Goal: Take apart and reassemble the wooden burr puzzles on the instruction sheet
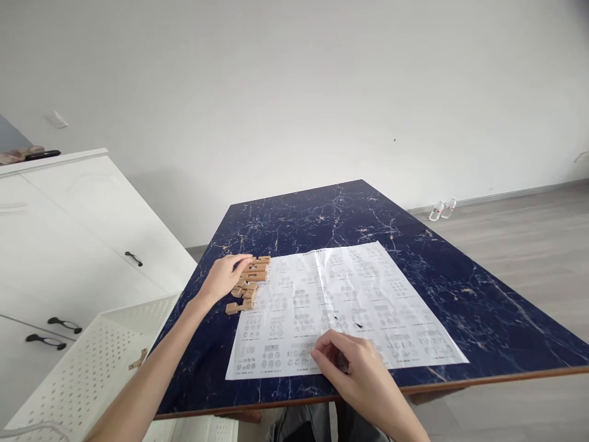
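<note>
Left hand [229, 274] reaches wooden pieces [260, 277] at printed sheet's [368, 294] left edge, grip unclear | Right hand [352, 362] curls loosely, visibly holding nothing | Apparently partway: upper pieces lined up, lower ones jumbled, unarranged

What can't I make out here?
In the head view:
Print on the sheet: too small and faint to read.
Parts of some wooden pieces: hidden by the left hand.
Inside of the right hand: hidden by its curl.
Brownish item atop the cabinet: cut off by left edge.
</note>
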A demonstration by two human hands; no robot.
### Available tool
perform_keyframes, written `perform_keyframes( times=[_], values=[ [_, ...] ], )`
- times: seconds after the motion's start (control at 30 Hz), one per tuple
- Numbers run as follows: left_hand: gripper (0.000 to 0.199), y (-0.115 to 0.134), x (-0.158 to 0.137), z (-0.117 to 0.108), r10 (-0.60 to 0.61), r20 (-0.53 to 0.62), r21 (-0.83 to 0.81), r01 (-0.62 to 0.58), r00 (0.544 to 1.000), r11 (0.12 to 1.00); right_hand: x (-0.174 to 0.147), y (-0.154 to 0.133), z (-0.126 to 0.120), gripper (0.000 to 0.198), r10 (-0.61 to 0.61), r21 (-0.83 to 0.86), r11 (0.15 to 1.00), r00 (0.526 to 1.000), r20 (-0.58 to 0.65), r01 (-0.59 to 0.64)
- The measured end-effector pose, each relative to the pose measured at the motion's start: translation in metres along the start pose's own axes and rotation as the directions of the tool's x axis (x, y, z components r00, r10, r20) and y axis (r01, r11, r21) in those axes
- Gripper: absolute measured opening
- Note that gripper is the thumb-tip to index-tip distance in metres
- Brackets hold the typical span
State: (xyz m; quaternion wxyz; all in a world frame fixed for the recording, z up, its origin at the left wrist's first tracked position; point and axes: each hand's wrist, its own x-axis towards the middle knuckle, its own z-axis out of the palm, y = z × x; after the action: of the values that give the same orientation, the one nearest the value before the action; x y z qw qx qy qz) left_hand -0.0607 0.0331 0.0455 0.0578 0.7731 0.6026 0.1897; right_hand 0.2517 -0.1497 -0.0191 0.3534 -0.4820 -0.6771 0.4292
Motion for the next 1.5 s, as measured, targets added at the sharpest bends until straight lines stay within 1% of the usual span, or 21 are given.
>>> perform_keyframes(
  times=[0.1, 0.2, 0.37, 0.5, 0.6, 0.77, 1.07, 1.17, 1.3, 1.4, 1.5],
  values=[
    [0.072, 0.006, 0.002, 0.013, 0.011, 0.092, 0.153, -0.025, 0.996, 0.988, -0.001, 0.0, -0.001, 0.024, -0.02, -0.024, 1.0, 1.0, -0.016, 0.02],
    [0.091, 0.016, -0.003, 0.031, -0.006, 0.136, 0.295, -0.035, 0.991, 0.955, -0.001, 0.0, -0.001, 0.03, -0.021, -0.027, 0.999, 1.0, 0.0, 0.021],
    [0.1, 0.025, -0.005, 0.056, -0.068, 0.187, 0.44, -0.021, 0.98, 0.898, -0.001, 0.0, -0.001, 0.032, -0.037, -0.041, 0.998, 0.999, -0.024, 0.036],
    [0.11, 0.028, -0.002, 0.063, -0.095, 0.215, 0.488, -0.023, 0.972, 0.873, -0.001, 0.0, -0.001, 0.031, -0.051, -0.056, 0.997, 0.998, -0.034, 0.049],
    [0.11, 0.029, 0.001, 0.064, -0.094, 0.234, 0.497, -0.037, 0.968, 0.867, -0.002, 0.001, -0.001, 0.031, -0.065, -0.056, 0.996, 0.996, -0.059, 0.062],
    [0.104, 0.033, 0.004, 0.064, -0.058, 0.269, 0.473, -0.08, 0.961, 0.877, -0.001, 0.002, 0.0, 0.033, -0.076, -0.055, 0.996, 0.995, -0.066, 0.072],
    [0.111, 0.043, -0.008, 0.07, 0.004, 0.276, 0.426, -0.126, 0.961, 0.896, 0.0, 0.003, -0.001, 0.032, -0.068, -0.063, 0.996, 0.994, -0.091, 0.062],
    [0.111, 0.049, -0.013, 0.07, 0.023, 0.264, 0.413, -0.134, 0.964, 0.901, -0.001, 0.003, -0.002, 0.033, -0.077, -0.054, 0.996, 0.994, -0.083, 0.073],
    [0.103, 0.054, -0.017, 0.073, 0.04, 0.212, 0.385, -0.121, 0.977, 0.915, -0.001, 0.003, -0.003, 0.036, -0.09, -0.042, 0.995, 0.993, -0.077, 0.087],
    [0.102, 0.059, -0.018, 0.081, 0.027, 0.167, 0.353, -0.086, 0.986, 0.932, -0.001, 0.003, -0.003, 0.036, -0.09, -0.038, 0.995, 0.993, -0.076, 0.088],
    [0.104, 0.066, -0.016, 0.093, 0.007, 0.153, 0.303, -0.054, 0.988, 0.951, -0.001, 0.003, -0.004, 0.036, -0.085, -0.033, 0.996, 0.993, -0.077, 0.083]
  ],
)
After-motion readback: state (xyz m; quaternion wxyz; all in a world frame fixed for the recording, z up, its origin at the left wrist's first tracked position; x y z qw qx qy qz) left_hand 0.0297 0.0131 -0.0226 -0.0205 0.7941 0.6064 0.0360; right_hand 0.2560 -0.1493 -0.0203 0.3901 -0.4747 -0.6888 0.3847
